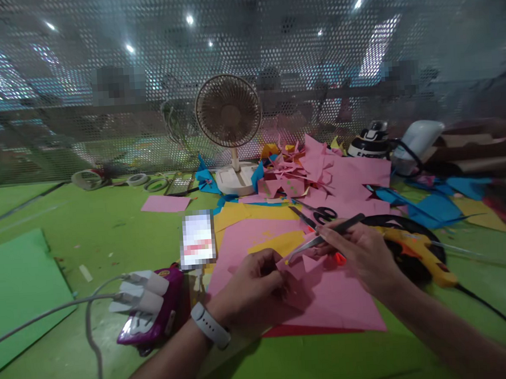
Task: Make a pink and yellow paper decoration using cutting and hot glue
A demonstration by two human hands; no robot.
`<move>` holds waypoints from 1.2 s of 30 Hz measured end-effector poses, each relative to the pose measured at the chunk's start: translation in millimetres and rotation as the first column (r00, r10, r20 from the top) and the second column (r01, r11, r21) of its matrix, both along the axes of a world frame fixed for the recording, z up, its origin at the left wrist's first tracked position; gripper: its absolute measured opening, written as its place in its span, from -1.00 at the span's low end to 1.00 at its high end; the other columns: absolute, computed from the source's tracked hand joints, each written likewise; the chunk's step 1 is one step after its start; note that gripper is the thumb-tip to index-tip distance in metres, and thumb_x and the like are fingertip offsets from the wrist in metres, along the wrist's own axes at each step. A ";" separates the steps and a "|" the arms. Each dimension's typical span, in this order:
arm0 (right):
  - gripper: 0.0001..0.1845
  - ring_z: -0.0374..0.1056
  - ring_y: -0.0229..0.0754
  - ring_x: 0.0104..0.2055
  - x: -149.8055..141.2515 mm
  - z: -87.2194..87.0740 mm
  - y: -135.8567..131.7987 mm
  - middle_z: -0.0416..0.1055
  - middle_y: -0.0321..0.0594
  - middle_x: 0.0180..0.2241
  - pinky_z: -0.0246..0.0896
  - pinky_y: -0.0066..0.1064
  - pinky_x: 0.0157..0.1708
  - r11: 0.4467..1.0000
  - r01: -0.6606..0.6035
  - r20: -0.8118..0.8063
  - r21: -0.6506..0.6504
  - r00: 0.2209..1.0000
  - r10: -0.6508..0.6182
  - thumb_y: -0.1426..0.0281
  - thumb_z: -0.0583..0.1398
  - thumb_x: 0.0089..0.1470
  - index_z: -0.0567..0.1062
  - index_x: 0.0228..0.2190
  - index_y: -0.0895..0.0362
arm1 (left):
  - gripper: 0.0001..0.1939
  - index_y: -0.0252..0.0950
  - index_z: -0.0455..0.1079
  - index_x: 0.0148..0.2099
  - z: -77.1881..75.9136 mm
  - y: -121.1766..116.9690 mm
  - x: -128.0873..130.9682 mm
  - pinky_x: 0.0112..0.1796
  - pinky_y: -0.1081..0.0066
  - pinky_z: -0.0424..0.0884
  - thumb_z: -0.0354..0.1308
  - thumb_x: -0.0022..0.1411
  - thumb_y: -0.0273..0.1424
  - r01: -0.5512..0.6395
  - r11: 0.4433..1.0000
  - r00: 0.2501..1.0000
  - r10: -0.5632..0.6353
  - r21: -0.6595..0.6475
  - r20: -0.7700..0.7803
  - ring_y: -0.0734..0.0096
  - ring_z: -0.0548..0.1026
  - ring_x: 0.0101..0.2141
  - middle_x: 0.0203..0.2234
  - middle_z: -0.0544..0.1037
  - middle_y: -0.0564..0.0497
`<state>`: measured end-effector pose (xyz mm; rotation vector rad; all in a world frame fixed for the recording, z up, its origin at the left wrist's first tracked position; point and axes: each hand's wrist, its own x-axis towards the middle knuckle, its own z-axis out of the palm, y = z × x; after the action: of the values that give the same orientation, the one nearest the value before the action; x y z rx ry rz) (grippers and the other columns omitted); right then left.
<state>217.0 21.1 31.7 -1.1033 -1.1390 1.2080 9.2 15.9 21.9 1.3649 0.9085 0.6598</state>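
Observation:
My right hand [363, 251] grips a pair of metal tweezers [310, 244] with a bent tip, pointing left. A tiny yellow bit [287, 262] is at the tweezer tip. Close by, my left hand [258, 278], with a white band on its wrist, has its fingers curled in a pinch on a small pink paper piece [295, 268]. Both hands are above a pink paper sheet [346, 307] on the table. Yellow paper [277, 243] lies on that sheet, partly behind the tweezers. Black-handled scissors [323, 212] rest just beyond my right hand.
A yellow glue gun [424, 253] lies on a round black item at right. Behind are a desk fan [229, 114] and heaped pink scraps [320, 168]. On the left are a phone [197, 238], a purple power strip [154, 327] with cables, tape rolls [137, 179] and green paper [23, 295].

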 end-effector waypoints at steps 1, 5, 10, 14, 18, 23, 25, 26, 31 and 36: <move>-0.71 0.48 -0.17 -0.53 -0.4 0.0 -0.3 0.53 -0.22 -0.56 0.40 -0.49 -0.55 1.000 0.006 -0.006 -0.003 1.000 -0.006 0.23 0.31 -0.08 0.45 -0.39 0.19 | -0.91 -0.35 0.29 -0.36 -0.2 0.0 0.2 -0.46 0.45 0.32 0.04 0.02 -0.58 -0.002 1.000 1.000 0.002 0.000 0.012 0.48 0.41 -0.53 -0.56 0.45 0.04; -0.72 0.48 -0.19 -0.53 -1.7 -1.9 -1.4 0.52 -0.23 -0.58 0.39 -0.52 -0.55 0.997 0.071 -0.044 0.006 0.996 -0.071 0.26 0.32 -0.10 0.46 -0.38 0.19 | -0.94 -0.36 0.29 -0.36 -2.5 -0.6 0.9 -0.44 0.42 0.34 0.11 0.11 -0.46 -0.014 1.000 0.998 0.014 0.000 0.063 0.47 0.42 -0.52 -0.54 0.46 0.00; -0.72 0.48 -0.20 -0.51 -1.5 -5.8 -2.9 0.53 -0.23 -0.56 0.42 -0.49 -0.51 0.994 0.105 -0.042 0.020 0.994 -0.105 0.26 0.32 -0.08 0.47 -0.36 0.19 | -0.84 -0.35 0.29 -0.38 -1.6 -3.6 3.0 -0.40 0.41 0.36 0.16 0.14 -0.36 -0.047 0.998 0.995 0.050 -0.031 0.092 0.46 0.43 -0.49 -0.53 0.46 -0.01; -0.73 0.48 -0.22 -0.52 -2.0 -5.1 -5.1 0.53 -0.25 -0.55 0.43 -0.50 -0.50 0.992 0.120 -0.028 0.028 0.992 -0.119 0.25 0.31 -0.07 0.47 -0.38 0.18 | -0.80 -0.36 0.31 -0.38 1.0 -5.0 4.6 -0.42 0.44 0.33 0.17 0.15 -0.32 -0.062 0.998 0.993 0.063 -0.019 0.104 0.47 0.42 -0.50 -0.52 0.48 -0.04; -0.74 0.47 -0.24 -0.52 -1.9 -4.5 -6.6 0.53 -0.26 -0.54 0.42 -0.51 -0.49 0.987 0.153 -0.022 0.041 0.988 -0.153 0.25 0.32 -0.08 0.47 -0.39 0.17 | -0.76 -0.38 0.32 -0.36 -0.2 -4.1 5.5 -0.44 0.46 0.30 0.18 0.15 -0.28 -0.086 0.996 0.986 0.085 -0.004 0.143 0.50 0.40 -0.51 -0.50 0.48 -0.05; -0.74 0.47 -0.25 -0.52 -1.4 -4.5 -7.0 0.52 -0.28 -0.56 0.42 -0.53 -0.49 0.987 0.153 -0.006 0.051 0.988 -0.153 0.25 0.31 -0.07 0.47 -0.37 0.16 | -0.77 -0.36 0.31 -0.38 -6.5 -4.1 6.4 -0.39 0.43 0.32 0.19 0.15 -0.28 -0.090 0.996 0.980 0.093 -0.027 0.175 0.45 0.44 -0.46 -0.50 0.49 -0.05; -0.74 0.47 -0.26 -0.52 -2.0 -3.1 -7.5 0.52 -0.28 -0.55 0.42 -0.54 -0.50 0.987 0.151 0.021 0.062 0.988 -0.152 0.25 0.31 -0.06 0.47 -0.38 0.17 | -0.78 -0.36 0.31 -0.39 -7.6 -4.2 6.5 -0.38 0.42 0.32 0.19 0.15 -0.29 -0.090 0.996 0.980 0.093 -0.024 0.174 0.45 0.44 -0.46 -0.49 0.50 -0.05; -0.74 0.47 -0.26 -0.52 -2.5 -2.1 -7.9 0.52 -0.27 -0.56 0.42 -0.55 -0.50 0.986 0.153 0.036 0.067 0.987 -0.155 0.24 0.31 -0.06 0.48 -0.38 0.17 | -0.78 -0.36 0.32 -0.38 -7.7 -4.2 6.5 -0.38 0.42 0.32 0.19 0.15 -0.30 -0.092 0.996 0.981 0.094 -0.021 0.167 0.45 0.44 -0.46 -0.49 0.50 -0.06; -0.74 0.46 -0.24 -0.54 -4.0 2.3 -10.2 0.52 -0.25 -0.57 0.42 -0.52 -0.52 0.984 0.161 0.089 0.079 0.982 -0.168 0.23 0.29 -0.04 0.49 -0.40 0.19 | -0.79 -0.37 0.33 -0.36 -6.9 -3.9 5.4 -0.39 0.43 0.31 0.18 0.16 -0.30 -0.082 0.997 0.985 0.080 0.002 0.152 0.46 0.43 -0.46 -0.48 0.50 -0.06; -0.73 0.46 -0.21 -0.55 -3.7 1.7 -9.6 0.52 -0.25 -0.57 0.45 -0.45 -0.51 0.984 0.159 0.066 0.077 0.984 -0.164 0.23 0.30 -0.07 0.49 -0.40 0.18 | -0.80 -0.35 0.32 -0.36 -8.5 -4.0 4.6 -0.37 0.42 0.31 0.18 0.17 -0.29 -0.070 0.997 0.988 0.069 0.007 0.138 0.44 0.43 -0.44 -0.46 0.51 -0.05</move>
<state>213.3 11.5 33.3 -1.1692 -1.1155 1.0016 13.8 11.8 13.4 1.2861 0.8450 0.8044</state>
